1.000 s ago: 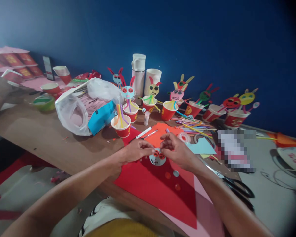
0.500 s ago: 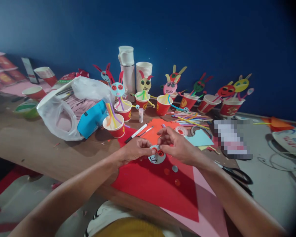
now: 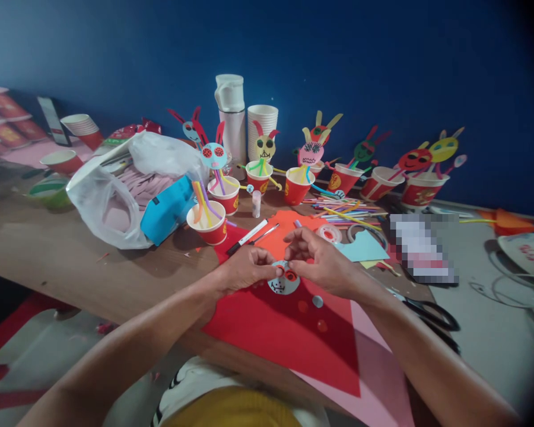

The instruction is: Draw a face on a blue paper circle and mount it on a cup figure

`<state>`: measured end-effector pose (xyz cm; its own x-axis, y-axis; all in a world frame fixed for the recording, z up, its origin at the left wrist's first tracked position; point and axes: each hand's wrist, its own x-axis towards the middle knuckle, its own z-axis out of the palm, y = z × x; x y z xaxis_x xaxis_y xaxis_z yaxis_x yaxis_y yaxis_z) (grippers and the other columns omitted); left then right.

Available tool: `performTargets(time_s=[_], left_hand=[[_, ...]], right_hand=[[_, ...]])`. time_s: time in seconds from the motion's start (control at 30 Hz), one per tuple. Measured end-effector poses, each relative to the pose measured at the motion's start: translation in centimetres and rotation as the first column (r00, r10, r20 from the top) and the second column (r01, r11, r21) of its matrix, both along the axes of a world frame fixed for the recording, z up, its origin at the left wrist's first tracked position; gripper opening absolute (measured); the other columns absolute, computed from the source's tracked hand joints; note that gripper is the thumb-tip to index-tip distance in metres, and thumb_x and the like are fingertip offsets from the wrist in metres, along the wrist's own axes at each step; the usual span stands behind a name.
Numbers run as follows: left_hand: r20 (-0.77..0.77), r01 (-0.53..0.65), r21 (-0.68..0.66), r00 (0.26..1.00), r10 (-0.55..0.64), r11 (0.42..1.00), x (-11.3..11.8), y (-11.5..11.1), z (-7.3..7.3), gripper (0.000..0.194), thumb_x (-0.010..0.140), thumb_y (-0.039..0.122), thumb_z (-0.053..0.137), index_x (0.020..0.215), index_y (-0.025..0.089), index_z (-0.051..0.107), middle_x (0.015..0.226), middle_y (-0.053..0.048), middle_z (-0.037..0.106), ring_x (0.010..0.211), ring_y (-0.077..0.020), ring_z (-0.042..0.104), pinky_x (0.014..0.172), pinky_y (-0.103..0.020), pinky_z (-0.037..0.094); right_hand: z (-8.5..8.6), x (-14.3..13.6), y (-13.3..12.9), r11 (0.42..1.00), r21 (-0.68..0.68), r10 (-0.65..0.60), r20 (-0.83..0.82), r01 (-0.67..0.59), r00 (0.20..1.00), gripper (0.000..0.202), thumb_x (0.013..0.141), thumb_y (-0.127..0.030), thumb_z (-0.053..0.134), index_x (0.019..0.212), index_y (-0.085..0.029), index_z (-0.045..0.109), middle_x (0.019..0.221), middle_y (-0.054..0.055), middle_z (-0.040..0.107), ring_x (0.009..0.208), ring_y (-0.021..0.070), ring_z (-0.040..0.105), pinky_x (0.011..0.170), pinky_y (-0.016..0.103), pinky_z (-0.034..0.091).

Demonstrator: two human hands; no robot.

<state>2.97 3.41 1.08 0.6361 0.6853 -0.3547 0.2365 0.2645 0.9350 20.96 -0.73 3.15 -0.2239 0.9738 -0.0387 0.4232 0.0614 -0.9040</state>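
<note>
Between my hands is a pale round paper face with red-and-black eyes and a drawn black mouth. My left hand pinches its upper left edge, thumb over the front. My right hand is closed at its upper right edge, with thumb and fingertips together. Beneath lies a red paper sheet, on which rest a small grey disc and two small orange-red discs. Beyond my hands are an orange paper sheet and a marker pen.
Red paper cups with paper-faced straw figures stand along the wall. Left of them sits a plastic bag of pink strips. On the right are black-handled scissors, a tape roll and a heap of straws.
The view has shifted slightly. Both hands keep nearly the same hold on the paper face, which tilts a little.
</note>
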Motion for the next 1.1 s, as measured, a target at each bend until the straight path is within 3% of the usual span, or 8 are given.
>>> performTargets(time_s=[1.1], left_hand=[[0.000, -0.033, 0.004, 0.999, 0.033, 0.999, 0.06, -0.21, -0.03, 0.022, 0.064, 0.032, 0.066, 0.063, 0.014, 0.053, 0.043, 0.006, 0.045, 0.038, -0.0052, 0.037, 0.037, -0.019, 0.024]], right_hand=[[-0.68, -0.18, 0.10, 1.000, -0.002, 0.027, -0.033, -0.027, 0.999, 0.030, 0.075, -0.012, 0.050, 0.103, -0.022, 0.041, 0.084, 0.000, 0.058, 0.073, 0.0132, 0.057, 0.064, 0.028, 0.046]])
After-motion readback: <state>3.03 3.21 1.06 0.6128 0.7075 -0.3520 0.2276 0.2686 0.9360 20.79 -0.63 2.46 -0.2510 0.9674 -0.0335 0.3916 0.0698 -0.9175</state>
